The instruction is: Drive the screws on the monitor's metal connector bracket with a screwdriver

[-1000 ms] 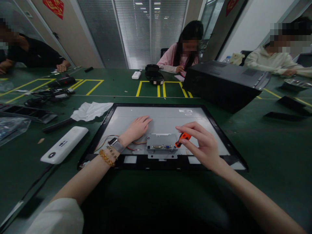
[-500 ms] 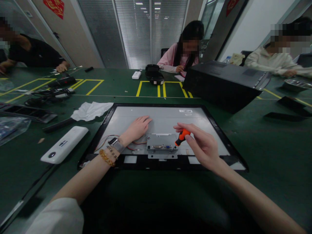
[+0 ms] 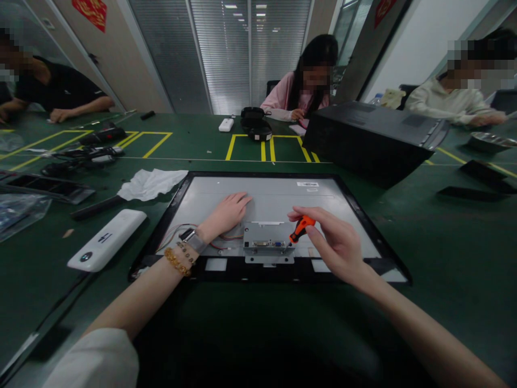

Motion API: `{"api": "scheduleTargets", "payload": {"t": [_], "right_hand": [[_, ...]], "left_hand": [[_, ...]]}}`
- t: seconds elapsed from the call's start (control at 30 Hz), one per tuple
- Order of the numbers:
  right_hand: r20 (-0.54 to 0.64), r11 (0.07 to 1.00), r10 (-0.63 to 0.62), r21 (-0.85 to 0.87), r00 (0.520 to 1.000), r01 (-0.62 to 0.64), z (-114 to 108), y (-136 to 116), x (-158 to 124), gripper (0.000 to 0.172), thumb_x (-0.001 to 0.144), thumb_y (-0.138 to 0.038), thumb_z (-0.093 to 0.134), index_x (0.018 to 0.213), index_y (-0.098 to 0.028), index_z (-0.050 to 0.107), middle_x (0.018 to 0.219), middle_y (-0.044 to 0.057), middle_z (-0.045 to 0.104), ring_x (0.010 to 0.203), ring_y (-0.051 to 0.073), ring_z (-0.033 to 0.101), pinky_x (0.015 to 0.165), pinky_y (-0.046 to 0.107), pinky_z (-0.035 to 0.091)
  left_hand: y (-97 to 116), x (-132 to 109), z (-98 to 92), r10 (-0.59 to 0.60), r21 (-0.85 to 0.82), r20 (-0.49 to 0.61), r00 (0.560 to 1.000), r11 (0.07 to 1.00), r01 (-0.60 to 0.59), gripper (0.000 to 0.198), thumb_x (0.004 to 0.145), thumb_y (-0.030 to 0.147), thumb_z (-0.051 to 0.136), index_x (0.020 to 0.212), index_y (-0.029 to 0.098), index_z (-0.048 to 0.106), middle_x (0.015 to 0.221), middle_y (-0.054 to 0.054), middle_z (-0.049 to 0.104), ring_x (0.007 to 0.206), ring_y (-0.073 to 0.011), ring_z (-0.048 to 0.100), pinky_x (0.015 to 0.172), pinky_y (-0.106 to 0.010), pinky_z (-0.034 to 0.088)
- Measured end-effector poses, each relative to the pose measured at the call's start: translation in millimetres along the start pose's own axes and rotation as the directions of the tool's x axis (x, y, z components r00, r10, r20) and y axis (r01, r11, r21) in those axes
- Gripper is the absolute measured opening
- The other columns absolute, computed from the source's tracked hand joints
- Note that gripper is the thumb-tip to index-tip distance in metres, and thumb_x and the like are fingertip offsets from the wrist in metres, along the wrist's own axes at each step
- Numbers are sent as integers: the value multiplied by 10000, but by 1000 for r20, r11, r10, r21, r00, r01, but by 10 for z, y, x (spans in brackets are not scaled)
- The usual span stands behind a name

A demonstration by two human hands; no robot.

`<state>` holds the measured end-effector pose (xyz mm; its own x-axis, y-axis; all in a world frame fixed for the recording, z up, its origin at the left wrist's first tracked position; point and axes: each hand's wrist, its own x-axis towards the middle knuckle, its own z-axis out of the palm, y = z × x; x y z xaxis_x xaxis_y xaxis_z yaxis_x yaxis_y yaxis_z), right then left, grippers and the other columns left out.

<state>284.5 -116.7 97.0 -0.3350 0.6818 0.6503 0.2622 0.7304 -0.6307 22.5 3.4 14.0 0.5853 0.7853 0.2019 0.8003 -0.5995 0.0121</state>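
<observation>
An opened monitor panel (image 3: 278, 199) with a black frame lies flat in front of me, its grey metal back facing up. Near its front edge stands a metal bracket (image 3: 258, 233) with video ports. My right hand (image 3: 337, 237) grips an orange and black screwdriver (image 3: 301, 229) between thumb and fingers. The tool is tilted, its tip down at the right end of the port row. My left hand (image 3: 228, 215) rests flat on the metal back, left of the bracket, fingers stretched out. Thin wires (image 3: 226, 236) run under its wrist towards the bracket.
A white power bank (image 3: 107, 240) with a cable lies left of the panel, beside a crumpled white tissue (image 3: 151, 184). A large black case (image 3: 371, 140) stands at the back right. Tools and cables (image 3: 81, 156) lie at the left. Several people sit around the table.
My right fingers and the screwdriver handle have shifted very slightly; the tip stays at the bracket. My left hand has not moved. The person at the far left has drawn a hand back leftward.
</observation>
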Motion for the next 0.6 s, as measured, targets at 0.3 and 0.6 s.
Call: {"api": "scheduleTargets", "payload": {"t": [0.3,0.6], "right_hand": [[57,999,-21,25,998,20,-36,-12,3,473,929,-72,433,1346,-264,546,1161,67,685,1037,190,649,875,393,537],[-31,987,-112,-119,993,107,10,31,19,422,840,-89,670,1216,-279,655,958,34,624,840,152,607,699,304,517]], "left_hand": [[0,9,6,-3,-3,8,1000,1000,3,400,982,173,367,1356,118,499,1408,-134,490,1260,-234,480,1083,-391,368],[-12,1,20,-2,-14,-2,1000,1000,2,396,981,174,367,1346,124,509,1404,-129,494,1258,-232,481,1081,-390,369]]}}
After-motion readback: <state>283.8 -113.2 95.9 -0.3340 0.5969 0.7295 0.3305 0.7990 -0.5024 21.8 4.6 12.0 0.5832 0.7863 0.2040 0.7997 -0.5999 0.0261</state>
